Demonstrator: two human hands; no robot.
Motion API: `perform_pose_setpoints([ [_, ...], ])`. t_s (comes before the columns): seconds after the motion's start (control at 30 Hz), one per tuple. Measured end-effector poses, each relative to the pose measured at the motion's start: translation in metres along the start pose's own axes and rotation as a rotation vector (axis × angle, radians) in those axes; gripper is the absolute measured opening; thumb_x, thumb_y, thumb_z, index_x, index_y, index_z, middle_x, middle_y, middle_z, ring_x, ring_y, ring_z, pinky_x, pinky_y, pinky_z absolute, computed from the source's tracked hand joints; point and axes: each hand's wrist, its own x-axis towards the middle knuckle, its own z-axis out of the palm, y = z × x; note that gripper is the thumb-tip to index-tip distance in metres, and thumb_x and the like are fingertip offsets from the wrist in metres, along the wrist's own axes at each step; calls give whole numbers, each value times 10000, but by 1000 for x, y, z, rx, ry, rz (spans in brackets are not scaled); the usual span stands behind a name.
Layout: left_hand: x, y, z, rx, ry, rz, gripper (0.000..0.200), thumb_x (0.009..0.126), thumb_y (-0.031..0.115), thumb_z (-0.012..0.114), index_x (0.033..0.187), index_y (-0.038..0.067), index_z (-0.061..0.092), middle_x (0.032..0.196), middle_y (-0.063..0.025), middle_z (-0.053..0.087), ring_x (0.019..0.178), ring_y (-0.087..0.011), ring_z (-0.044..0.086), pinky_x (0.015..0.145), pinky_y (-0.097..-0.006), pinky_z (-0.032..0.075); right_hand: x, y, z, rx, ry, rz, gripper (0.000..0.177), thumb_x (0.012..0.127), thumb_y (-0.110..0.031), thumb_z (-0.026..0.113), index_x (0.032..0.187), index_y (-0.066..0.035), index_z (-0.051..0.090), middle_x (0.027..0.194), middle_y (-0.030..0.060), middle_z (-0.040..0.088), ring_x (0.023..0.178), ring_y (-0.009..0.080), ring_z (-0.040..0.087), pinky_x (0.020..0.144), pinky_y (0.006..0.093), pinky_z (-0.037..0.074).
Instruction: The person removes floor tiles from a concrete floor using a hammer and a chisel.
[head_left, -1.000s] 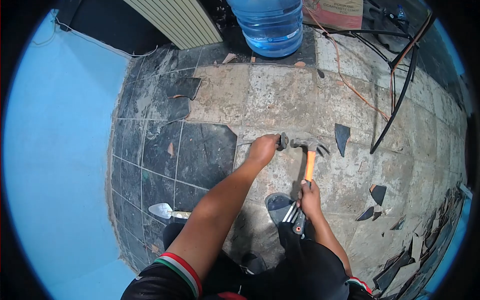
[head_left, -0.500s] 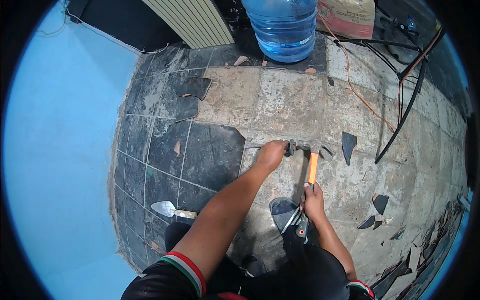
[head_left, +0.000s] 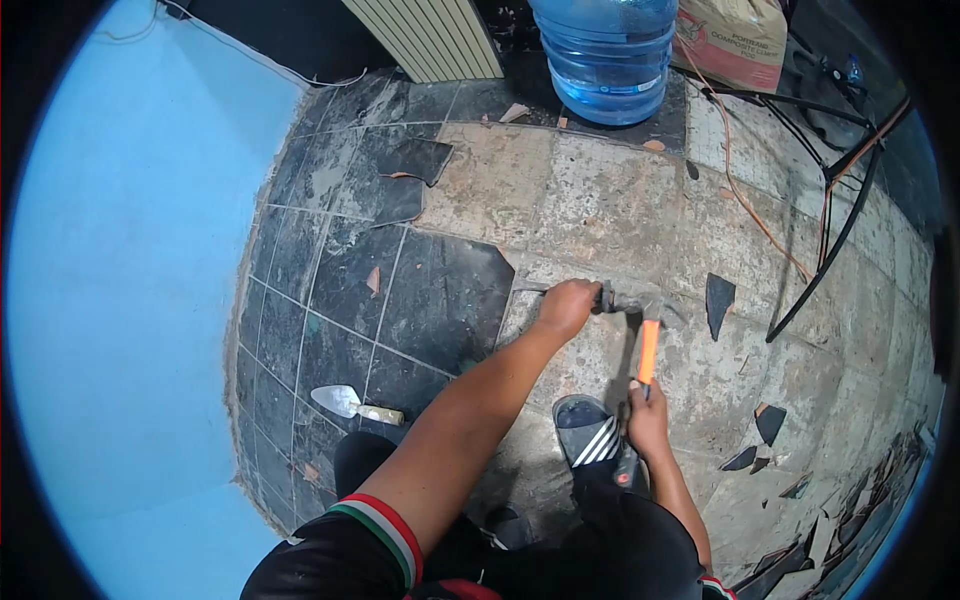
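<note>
My left hand (head_left: pixel 570 306) is wrapped round a chisel (head_left: pixel 605 298) with a black hand guard. The chisel lies nearly level, its thin tip reaching left to the broken edge of a dark floor tile (head_left: pixel 440 295). In my right hand (head_left: pixel 648 420) is the dark grip of a claw hammer (head_left: pixel 648 350) with an orange section on its handle. The hammer's head is blurred, close to the chisel's struck end. Beside my right hand, a foot in a striped slide sandal (head_left: pixel 585 428) rests on the rough bare floor.
A trowel (head_left: pixel 350 403) lies on the dark tiles at left. Loose tile shards (head_left: pixel 719 305) are scattered at right, with a heap (head_left: pixel 830 550) by the lower right wall. At the back stand a water jug (head_left: pixel 605 70), a cement bag (head_left: pixel 735 45) and a black metal frame (head_left: pixel 835 240) with an orange cord.
My view has shifted slightly, so the floor and objects sit further right. Both hands keep their holds; the hammer head, sharper before, is now blurred near the chisel's end.
</note>
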Motion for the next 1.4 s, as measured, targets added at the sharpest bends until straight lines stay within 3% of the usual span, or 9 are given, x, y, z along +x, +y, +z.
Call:
perform_pose_setpoints([
  [0.1,-8,-15,9,55,-63,-4,307,855,106,707,1159,63,706,1029,-157,724,1016,-366,682,872,-477,550,-6,-15,16,212,-26,179,209,1085,-275,506,1014,-78,510,617,3,462,423,129,454,392,304,400],
  [0.3,-19,-28,10,-2,50,100,293,849,99,700,1141,69,702,1036,-141,716,1045,-353,666,888,-465,539,2,-18,-35,218,167,91,207,1091,-277,508,999,-91,497,627,-6,449,425,107,427,385,297,405],
  [0.43,-17,-18,-5,-34,41,28,268,849,90,691,1115,60,698,1033,-144,707,1038,-364,660,885,-468,534,11,-11,-41,275,360,-34,200,1089,-278,505,1011,-93,503,627,-6,450,428,109,430,385,302,411],
  [0.53,-18,-13,-18,-30,55,-48,253,852,68,669,1103,52,695,1028,-152,703,1039,-374,656,888,-475,530,0,-15,-5,229,184,73,198,1085,-271,516,1004,-91,501,619,-8,444,430,113,432,389,303,413],
  [0.63,-26,-26,-30,14,44,-151,264,853,34,640,1113,39,690,1068,-170,701,1065,-387,650,914,-479,527,-4,-29,23,203,-226,183,187,1073,-253,551,1014,-80,511,615,-10,448,437,118,436,401,314,421],
  [0.93,-100,-90,-62,75,268,55,377,860,24,627,1237,11,627,1239,-199,669,1165,-404,622,1112,-464,469,-4,-14,8,-221,-186,-75,252,1038,-225,595,1062,25,604,727,174,641,575,197,597,547,366,453],
  [0.97,-109,-88,-68,61,304,51,377,845,11,627,1222,-6,624,1230,-205,669,1162,-405,626,1128,-473,458,0,-6,2,-274,-154,-135,236,1041,-226,594,1072,7,607,731,123,627,596,170,586,549,351,452],
  [1.1,-147,-74,-103,13,384,81,376,806,-19,629,1181,-33,627,1205,-218,673,1153,-405,635,1155,-515,436,-11,-29,-14,-76,-98,69,222,1053,-237,578,1063,-17,606,711,12,548,557,123,537,499,319,433],
  [1.4,-231,-58,-99,-168,241,95,397,787,-7,640,1184,-17,642,1218,-219,672,1235,-402,617,1177,-502,423,-1,-18,-36,-83,48,87,243,1063,-278,567,1060,-35,586,647,-2,487,449,118,478,420,313,418],
])
